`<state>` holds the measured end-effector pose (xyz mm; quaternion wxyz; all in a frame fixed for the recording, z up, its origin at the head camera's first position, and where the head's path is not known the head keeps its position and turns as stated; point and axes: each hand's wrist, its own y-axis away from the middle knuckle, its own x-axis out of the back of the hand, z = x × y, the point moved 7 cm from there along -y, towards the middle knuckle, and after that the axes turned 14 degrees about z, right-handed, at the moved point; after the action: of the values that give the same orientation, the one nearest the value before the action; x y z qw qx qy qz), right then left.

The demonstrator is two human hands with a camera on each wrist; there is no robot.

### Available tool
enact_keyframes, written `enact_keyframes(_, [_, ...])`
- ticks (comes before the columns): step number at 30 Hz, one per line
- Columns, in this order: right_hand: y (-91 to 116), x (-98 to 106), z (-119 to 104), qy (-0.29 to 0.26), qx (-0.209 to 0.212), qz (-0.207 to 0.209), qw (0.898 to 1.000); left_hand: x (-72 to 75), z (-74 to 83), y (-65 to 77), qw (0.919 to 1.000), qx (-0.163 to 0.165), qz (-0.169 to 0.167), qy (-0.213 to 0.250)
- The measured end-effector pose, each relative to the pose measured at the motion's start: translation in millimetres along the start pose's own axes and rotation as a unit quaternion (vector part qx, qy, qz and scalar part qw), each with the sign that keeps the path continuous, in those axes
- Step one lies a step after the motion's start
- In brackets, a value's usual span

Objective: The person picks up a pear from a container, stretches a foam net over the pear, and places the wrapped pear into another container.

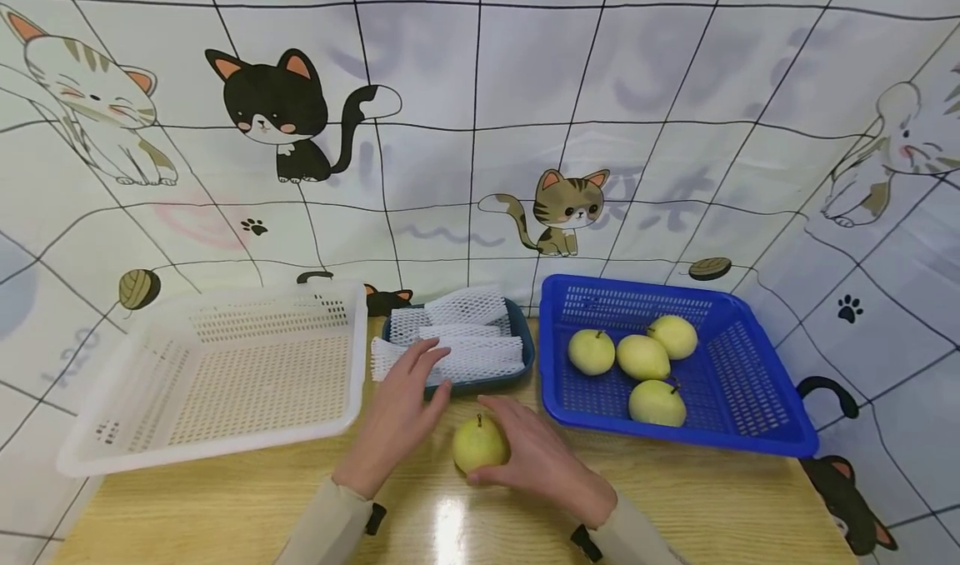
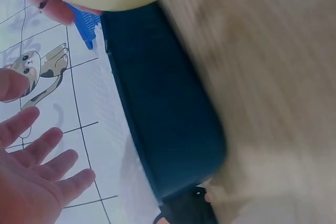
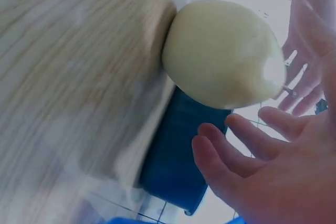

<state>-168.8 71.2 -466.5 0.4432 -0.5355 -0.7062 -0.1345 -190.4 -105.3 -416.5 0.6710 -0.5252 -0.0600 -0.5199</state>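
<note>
A yellow-green pear (image 1: 478,444) stands on the table with its stem up. My right hand (image 1: 536,457) holds it from the right, thumb at the near side and fingers curved round the far side. In the right wrist view, the fingertips (image 3: 207,132) lie right by the pear (image 3: 223,53). My left hand (image 1: 401,411) hovers at the near edge of a dark teal tray (image 1: 527,348), fingers spread and holding nothing. White foam net sleeves (image 1: 465,358) are piled in that tray, some overhanging its left rim.
To the right, a blue plastic basket (image 1: 735,442) holds several pears (image 1: 642,357). On the left sits a white plastic basket (image 1: 225,447). A sheet printed with cats and grid lines (image 1: 420,165) rises behind and around the wooden table (image 1: 225,511).
</note>
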Motion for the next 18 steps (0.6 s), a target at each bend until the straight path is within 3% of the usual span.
enact_keyframes(6, [14, 22, -7, -0.021, 0.02, 0.048, 0.998, -15.9, 0.7, -23.5, 0.9981, -0.029, -0.052, -0.013])
enact_keyframes(10, [22, 35, -11, -0.03, 0.024, 0.075, 0.996, -32.3, 1.8, -38.2, 0.992, -0.068, -0.098, -0.043])
enact_keyframes(14, [27, 44, -15, -0.034, 0.038, 0.103, 0.993, -50.3, 0.3, -45.1, 0.9848, -0.093, -0.127, -0.075])
enact_keyframes(18, [30, 50, -19, -0.037, 0.069, 0.123, 0.989, -63.6, -3.4, -46.9, 0.9814, -0.088, -0.138, -0.101])
